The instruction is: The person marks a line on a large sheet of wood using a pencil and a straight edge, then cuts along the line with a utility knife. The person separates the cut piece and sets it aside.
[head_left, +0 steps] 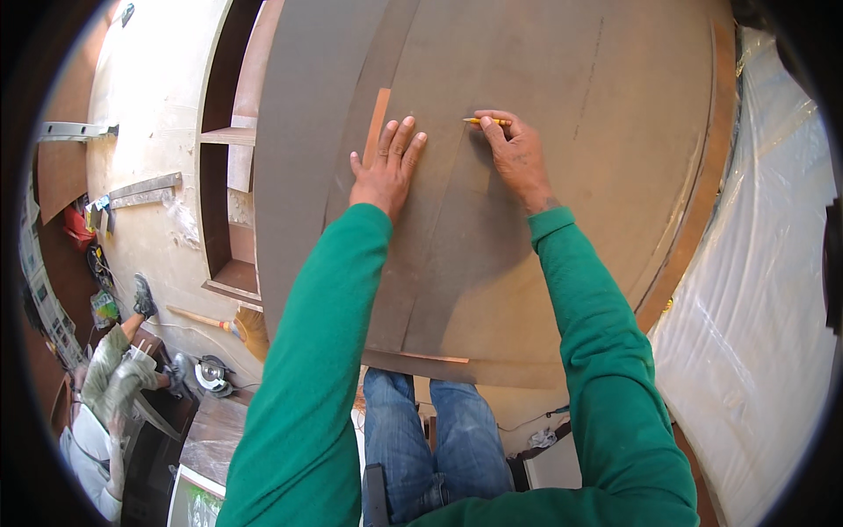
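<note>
A large brown panel (527, 290) spreads out before me. My left hand (384, 176) lies on it with the fingers apart, beside a narrow orange-brown strip (378, 123) that runs partly behind the fingers. My right hand (516, 158) pinches a yellow pencil (490, 121), its point directed left, close to the panel's surface. Whether the point touches the panel I cannot tell. A straight seam or edge runs down the surface between my hands, and a faint dark line shows farther right.
Clear plastic sheeting (746, 307) hangs on the right. An open wooden frame with compartments (213, 176) stands left of the panel. A broom (250, 332), a circular saw (212, 373) and another person (105, 413) are at the lower left.
</note>
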{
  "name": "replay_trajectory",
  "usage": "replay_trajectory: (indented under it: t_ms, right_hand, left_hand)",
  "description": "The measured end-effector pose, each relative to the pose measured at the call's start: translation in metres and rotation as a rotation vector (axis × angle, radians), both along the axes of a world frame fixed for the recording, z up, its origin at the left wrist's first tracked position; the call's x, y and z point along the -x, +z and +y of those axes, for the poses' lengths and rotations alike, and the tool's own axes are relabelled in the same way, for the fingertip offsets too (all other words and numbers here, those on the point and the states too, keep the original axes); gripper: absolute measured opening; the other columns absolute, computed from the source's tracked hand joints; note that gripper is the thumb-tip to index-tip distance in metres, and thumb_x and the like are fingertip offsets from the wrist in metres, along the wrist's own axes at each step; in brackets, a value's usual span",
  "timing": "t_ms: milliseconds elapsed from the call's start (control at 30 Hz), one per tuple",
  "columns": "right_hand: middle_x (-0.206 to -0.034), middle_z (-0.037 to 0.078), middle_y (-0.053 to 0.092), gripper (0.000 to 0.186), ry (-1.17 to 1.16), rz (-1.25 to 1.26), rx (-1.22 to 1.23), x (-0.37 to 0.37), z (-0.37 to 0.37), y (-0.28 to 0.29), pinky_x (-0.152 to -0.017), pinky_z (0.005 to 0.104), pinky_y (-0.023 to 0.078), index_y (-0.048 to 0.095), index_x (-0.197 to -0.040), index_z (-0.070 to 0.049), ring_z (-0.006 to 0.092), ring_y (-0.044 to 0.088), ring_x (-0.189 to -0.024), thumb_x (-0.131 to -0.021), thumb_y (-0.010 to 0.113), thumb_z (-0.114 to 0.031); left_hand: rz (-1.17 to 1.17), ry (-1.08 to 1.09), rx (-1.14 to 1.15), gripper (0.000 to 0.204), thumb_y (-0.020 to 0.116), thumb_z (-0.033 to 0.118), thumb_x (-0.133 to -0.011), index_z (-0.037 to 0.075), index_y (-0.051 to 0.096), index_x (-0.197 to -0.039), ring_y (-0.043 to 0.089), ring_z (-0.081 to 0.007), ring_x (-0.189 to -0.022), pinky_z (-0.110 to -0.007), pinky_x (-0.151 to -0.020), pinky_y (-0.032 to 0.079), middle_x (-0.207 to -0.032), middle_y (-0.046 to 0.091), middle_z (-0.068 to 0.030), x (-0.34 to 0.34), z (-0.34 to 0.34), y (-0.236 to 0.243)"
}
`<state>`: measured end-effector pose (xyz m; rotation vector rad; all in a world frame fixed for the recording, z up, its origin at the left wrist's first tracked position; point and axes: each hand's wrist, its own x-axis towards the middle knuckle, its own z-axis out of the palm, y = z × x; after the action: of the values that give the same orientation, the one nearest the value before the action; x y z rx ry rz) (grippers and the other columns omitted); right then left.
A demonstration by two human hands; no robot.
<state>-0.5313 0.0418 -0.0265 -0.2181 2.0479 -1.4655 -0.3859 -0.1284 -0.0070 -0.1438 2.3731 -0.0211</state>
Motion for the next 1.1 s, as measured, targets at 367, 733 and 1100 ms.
replay_trajectory:
  t_ms: [367, 733, 1100]
  right_hand:
    - [-0.099, 0.009, 0.079, 0.024, 0.012, 0.08, -0.061, 0.004, 0.005, -0.008, -0.086, 0.0297, 0.055, 0.077, -0.115, -0.006, 0.0158, 0.071, -0.094, -0.103, 0.066, -0.025]
    - [-0.097, 0.013, 0.078, 0.028, 0.272, 0.331, -0.178, -0.003, -0.081, 0.0, -0.089, 0.0458, 0.056, 0.081, -0.106, -0.01, 0.0354, 0.064, -0.1, -0.098, 0.063, -0.03]
    - [-0.095, 0.014, 0.079, 0.03, 0.249, 0.263, -0.204, 0.014, -0.051, -0.012, -0.086, 0.0427, 0.057, 0.079, -0.108, -0.006, 0.0331, 0.069, -0.091, -0.099, 0.062, -0.029]
  left_hand:
    - [-0.054, 0.014, -0.03, 0.121, 0.074, -0.004, -0.086, 0.021, -0.009, -0.17, -0.008, -0.0305, -0.164, -0.062, -0.12, 0.04, -0.177, -0.019, -0.0046, 0.007, 0.0, 0.003]
    - [0.0, 0.062, -0.04, 0.106, 0.067, 0.006, -0.096, 0.026, -0.007, -0.171, -0.011, -0.025, -0.164, -0.067, -0.12, 0.036, -0.178, -0.018, 0.0029, -0.002, -0.002, -0.021]
    - [-0.031, 0.028, -0.034, 0.109, 0.067, 0.003, -0.096, 0.023, -0.01, -0.17, -0.009, -0.0275, -0.165, -0.066, -0.12, 0.036, -0.178, -0.018, 0.0001, 0.005, 0.003, -0.012]
